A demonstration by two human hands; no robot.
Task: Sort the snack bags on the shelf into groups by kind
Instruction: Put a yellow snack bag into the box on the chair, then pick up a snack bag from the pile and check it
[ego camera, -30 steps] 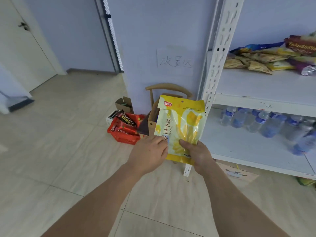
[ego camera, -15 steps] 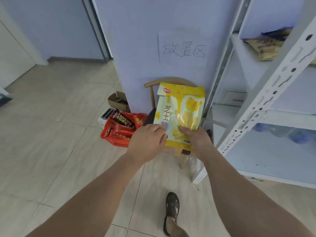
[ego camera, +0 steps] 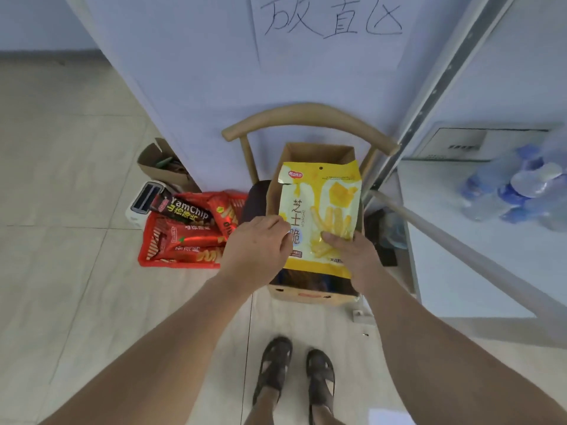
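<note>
A yellow snack bag (ego camera: pixel 322 207) with cheese sticks printed on it is held upright in both hands. My left hand (ego camera: pixel 259 245) grips its lower left edge. My right hand (ego camera: pixel 352 251) pinches its lower right part, thumb on the front. The bag hangs over an open brown cardboard box (ego camera: pixel 319 153) that stands on a wooden chair (ego camera: pixel 306 118). On the floor to the left, a red basket (ego camera: pixel 147 250) holds red and black snack bags (ego camera: pixel 190 231), one marked YamChip.
A paper sign (ego camera: pixel 331 26) with handwritten characters is stuck on the wall above the chair. The white shelf (ego camera: pixel 460 240) stands at the right with water bottles (ego camera: pixel 527 185) on it. A small open carton (ego camera: pixel 159 167) and a white appliance (ego camera: pixel 142 200) lie by the wall. My sandalled feet (ego camera: pixel 294 372) are below.
I have stepped closer to the chair and the view has tilted down. The yellow bag, in both hands throughout, now hangs directly over the open brown box.
</note>
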